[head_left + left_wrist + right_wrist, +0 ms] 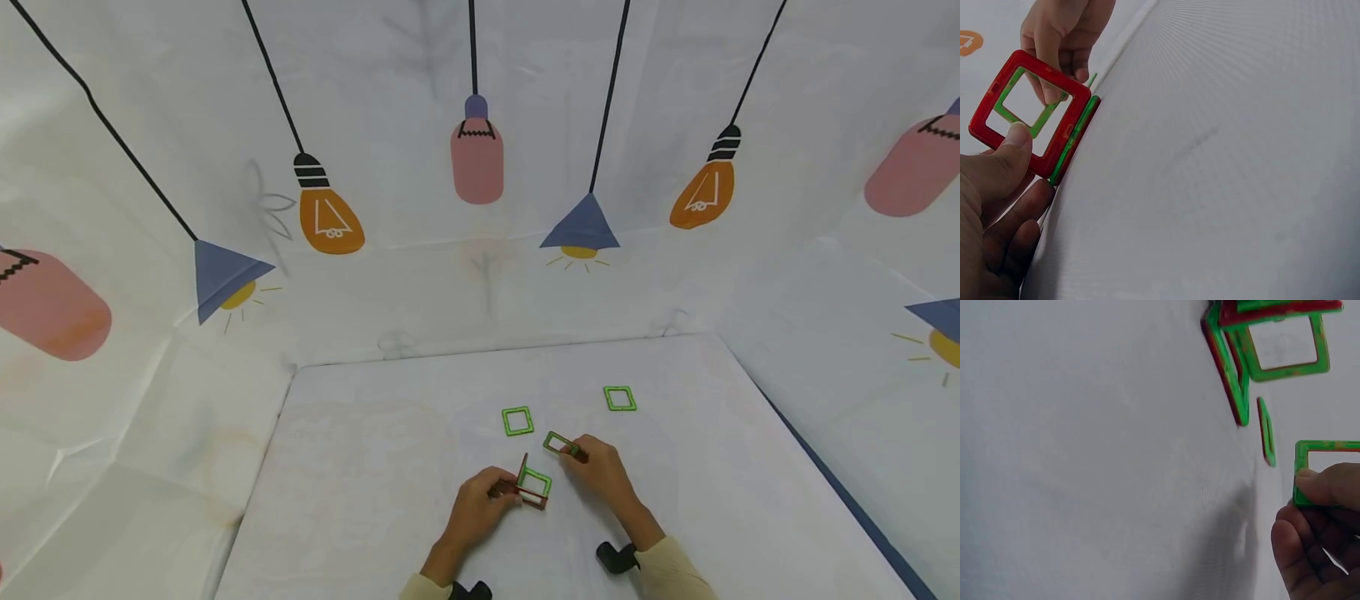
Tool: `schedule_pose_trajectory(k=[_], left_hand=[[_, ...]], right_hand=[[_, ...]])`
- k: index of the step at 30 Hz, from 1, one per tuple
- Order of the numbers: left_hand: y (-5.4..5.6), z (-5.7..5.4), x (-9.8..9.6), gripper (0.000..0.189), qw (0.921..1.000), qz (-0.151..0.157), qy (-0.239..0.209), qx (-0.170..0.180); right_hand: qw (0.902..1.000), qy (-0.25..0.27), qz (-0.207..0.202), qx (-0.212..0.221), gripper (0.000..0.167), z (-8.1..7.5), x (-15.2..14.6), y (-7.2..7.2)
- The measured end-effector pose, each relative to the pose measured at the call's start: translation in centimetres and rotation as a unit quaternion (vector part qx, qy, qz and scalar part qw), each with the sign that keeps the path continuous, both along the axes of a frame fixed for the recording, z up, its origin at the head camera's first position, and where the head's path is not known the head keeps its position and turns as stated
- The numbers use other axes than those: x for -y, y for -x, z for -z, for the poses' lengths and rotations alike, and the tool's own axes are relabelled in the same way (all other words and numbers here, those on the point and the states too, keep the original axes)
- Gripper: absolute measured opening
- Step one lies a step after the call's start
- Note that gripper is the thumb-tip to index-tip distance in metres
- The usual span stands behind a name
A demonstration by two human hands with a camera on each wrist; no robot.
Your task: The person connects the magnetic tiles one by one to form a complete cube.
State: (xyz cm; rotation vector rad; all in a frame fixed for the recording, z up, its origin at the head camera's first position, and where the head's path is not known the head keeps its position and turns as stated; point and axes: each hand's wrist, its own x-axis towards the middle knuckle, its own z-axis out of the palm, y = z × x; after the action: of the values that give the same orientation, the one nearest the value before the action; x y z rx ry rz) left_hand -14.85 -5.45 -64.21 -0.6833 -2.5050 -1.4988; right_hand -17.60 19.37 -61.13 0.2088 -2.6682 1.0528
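Note:
My left hand (476, 504) grips a small build of square magnetic tiles by its edge. In the left wrist view its thumb lies against an upright red tile (1054, 75), while a green tile (1069, 147) runs along the base. From the head view, a green tile (550, 486) also shows on the build's far side. My right hand (600, 471) pinches a single green tile (1329, 445) between thumb and fingers. That tile is held apart from the build, just to its upper right in the head view.
Two loose green tiles lie flat on the white table (360, 483): a nearer tile (516, 410) beyond the build and another tile (617, 389) farther right. White sheeting (420, 292) printed with lamps surrounds the table at the back and sides.

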Motion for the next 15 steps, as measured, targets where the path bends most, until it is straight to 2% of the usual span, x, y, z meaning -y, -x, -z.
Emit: schedule_pose_trajectory(k=[6,15], left_hand=[[-0.1,-0.4,0.0,0.025,1.0,-0.002,0.002,0.008],[-0.1,-0.3,0.1,0.026,1.0,0.001,-0.002,0.003]], right_hand=[[0.9996,0.012,-0.022,0.01,0.017,0.0,0.6,-1.0],[0.9982,0.019,-0.057,0.006,0.018,0.3,1.4,-2.0]])
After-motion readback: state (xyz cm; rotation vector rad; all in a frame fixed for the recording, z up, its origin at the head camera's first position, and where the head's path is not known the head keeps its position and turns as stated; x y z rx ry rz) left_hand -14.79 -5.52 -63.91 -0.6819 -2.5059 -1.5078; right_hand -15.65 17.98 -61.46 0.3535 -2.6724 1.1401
